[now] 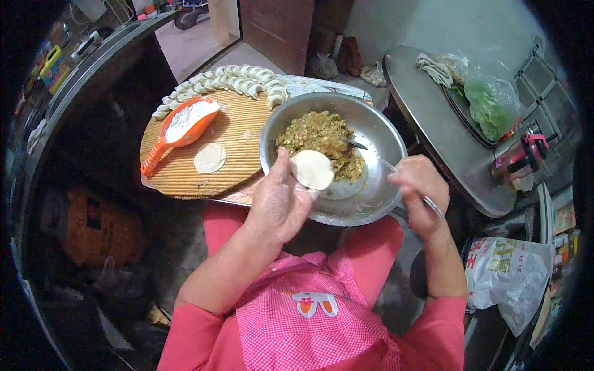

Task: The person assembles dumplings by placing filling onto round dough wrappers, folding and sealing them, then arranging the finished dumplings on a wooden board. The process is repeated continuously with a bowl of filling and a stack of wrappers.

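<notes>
A round dough wrapper (313,169) lies across the fingers of my left hand (283,199), palm up over the near left rim of a steel bowl (385,185). My right hand (424,192) grips the handle of a metal spoon (356,144), whose head touches the minced filling (320,134) in the bowl. Left of the bowl, a few wrappers (209,158) lie together on a ridged wooden board (241,139). An orange scoop (185,127) holding white flour (191,119) rests there too. Folded dumplings (232,79) form a curved band along the board's far edge.
To the right stands a dark table (417,88) with a plastic bag of greens (494,102), a cloth (434,69) and a pink-lidded bottle (519,153). A white printed bag (508,273) sits below it. An open door (277,32) is at the back.
</notes>
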The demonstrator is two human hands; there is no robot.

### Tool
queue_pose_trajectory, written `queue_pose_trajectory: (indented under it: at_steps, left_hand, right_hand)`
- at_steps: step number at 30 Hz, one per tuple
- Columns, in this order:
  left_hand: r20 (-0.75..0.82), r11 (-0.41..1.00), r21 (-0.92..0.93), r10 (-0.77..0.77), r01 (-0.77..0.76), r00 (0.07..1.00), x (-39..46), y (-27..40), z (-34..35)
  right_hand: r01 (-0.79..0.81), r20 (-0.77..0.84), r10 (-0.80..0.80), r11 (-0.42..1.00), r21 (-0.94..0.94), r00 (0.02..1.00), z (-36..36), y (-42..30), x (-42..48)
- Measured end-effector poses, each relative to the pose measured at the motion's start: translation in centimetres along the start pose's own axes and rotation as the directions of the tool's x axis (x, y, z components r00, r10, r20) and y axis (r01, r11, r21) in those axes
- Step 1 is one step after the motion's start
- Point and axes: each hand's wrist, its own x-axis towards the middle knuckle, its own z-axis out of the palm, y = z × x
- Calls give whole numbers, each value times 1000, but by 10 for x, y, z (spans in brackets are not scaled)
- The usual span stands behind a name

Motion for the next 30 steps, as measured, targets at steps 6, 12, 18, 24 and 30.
queue_pose_trajectory:
  at_steps: [6, 12, 18, 24, 30]
  left_hand:
    - [139, 993, -98, 74, -60, 988, -2, -6, 12]
    - [83, 989, -128, 82, -71, 993, 0, -8, 3]
    - [-21, 974, -155, 166, -167, 986, 11, -10, -9]
    - [-41, 975, -124, 179, -182, 983, 11, -15, -9]
    - [-9, 973, -127, 195, -194, 981, 6, -18, -6]
  right_hand:
    - [449, 262, -381, 845, -290, 887, 23, -15, -13]
    - [443, 271, -368, 838, -319, 890, 33, -15, -36]
    - [139, 56, -132, 978, -153, 990, 17, -17, -42]
    - [-256, -100, 276, 951, 176, 956, 24, -25, -39]
    - [-107, -20, 108, 992, 60, 994, 33, -24, -26]
